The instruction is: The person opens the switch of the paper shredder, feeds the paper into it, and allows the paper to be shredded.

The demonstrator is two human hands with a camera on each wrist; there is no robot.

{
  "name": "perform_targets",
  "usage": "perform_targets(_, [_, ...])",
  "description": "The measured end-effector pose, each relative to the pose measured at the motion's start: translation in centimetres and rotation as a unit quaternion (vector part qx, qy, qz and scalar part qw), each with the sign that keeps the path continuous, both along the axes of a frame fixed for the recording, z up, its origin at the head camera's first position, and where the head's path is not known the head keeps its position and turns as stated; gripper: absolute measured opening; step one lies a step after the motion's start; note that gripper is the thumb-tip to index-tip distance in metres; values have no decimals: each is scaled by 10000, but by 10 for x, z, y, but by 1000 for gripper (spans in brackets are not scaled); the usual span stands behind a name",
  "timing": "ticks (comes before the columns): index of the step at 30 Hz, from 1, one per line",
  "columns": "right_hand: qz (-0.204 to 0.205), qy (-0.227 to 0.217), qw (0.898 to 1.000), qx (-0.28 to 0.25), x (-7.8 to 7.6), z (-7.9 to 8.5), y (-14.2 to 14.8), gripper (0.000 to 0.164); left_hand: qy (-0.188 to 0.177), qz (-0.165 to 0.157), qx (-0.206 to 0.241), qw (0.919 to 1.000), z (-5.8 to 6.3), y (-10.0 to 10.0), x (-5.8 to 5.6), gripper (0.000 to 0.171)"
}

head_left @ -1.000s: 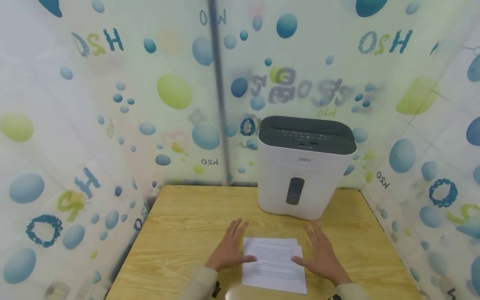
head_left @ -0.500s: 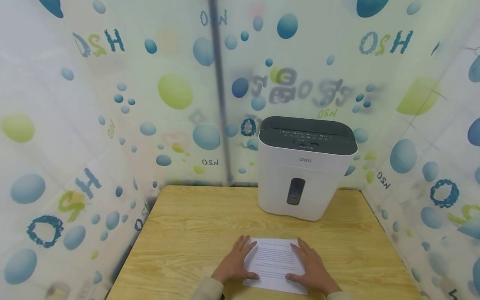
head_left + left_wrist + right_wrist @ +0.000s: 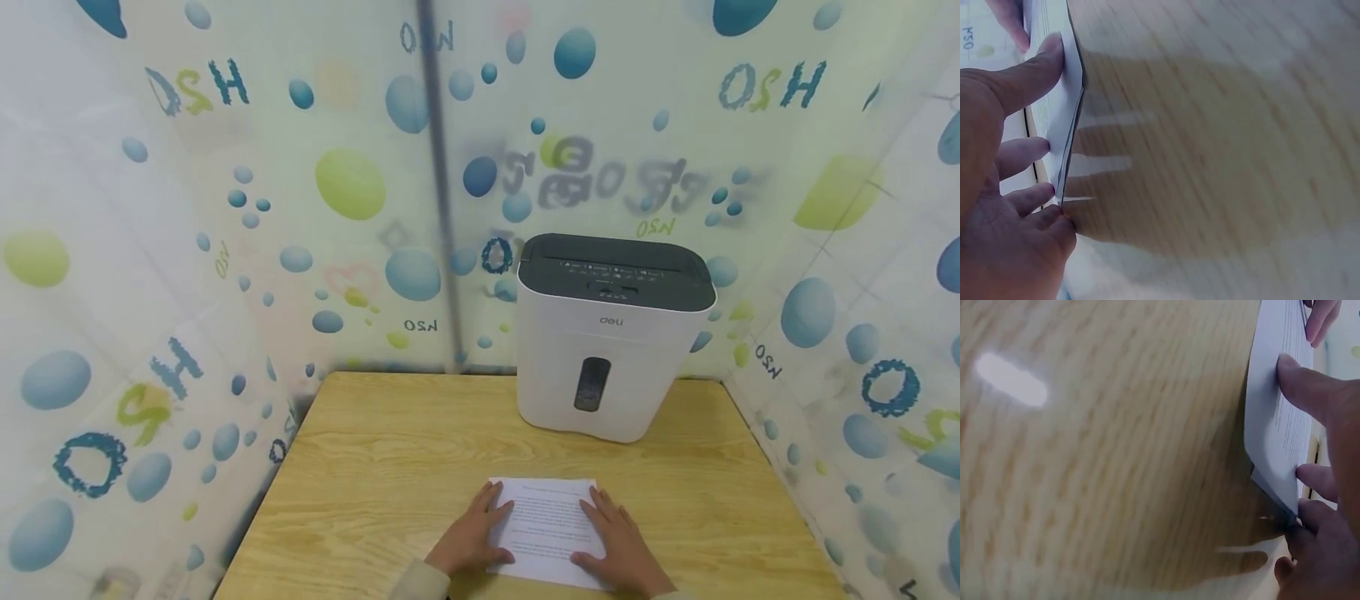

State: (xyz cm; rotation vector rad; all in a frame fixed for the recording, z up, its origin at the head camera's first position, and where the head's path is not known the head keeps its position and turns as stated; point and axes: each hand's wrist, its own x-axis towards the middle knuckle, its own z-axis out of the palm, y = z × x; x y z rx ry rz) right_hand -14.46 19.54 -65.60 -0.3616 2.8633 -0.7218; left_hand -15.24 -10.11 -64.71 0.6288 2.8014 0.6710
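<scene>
Two hands grip a stack of printed papers (image 3: 546, 529) lying near the front of a wooden table (image 3: 390, 467). The left hand (image 3: 468, 533) holds one side edge and the right hand (image 3: 622, 550) the opposite edge, each thumb resting on the top page while the fingers bend at the borders. At least two sheets show at the edges in the wrist views; the exact number cannot be told. Behind the papers, well apart from them and slightly to the right, stands one white shredder (image 3: 558, 367) with one dark top (image 3: 618, 292) and one narrow window (image 3: 592, 384). Three walls (image 3: 255, 133) dotted with blue and green spots surround the table.
</scene>
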Motion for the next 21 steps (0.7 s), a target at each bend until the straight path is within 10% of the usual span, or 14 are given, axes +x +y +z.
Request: perform_targets(21, [-841,1667,9776,-969,-9,10,-8,46,72,209,374,9991,-1,1,-1,88])
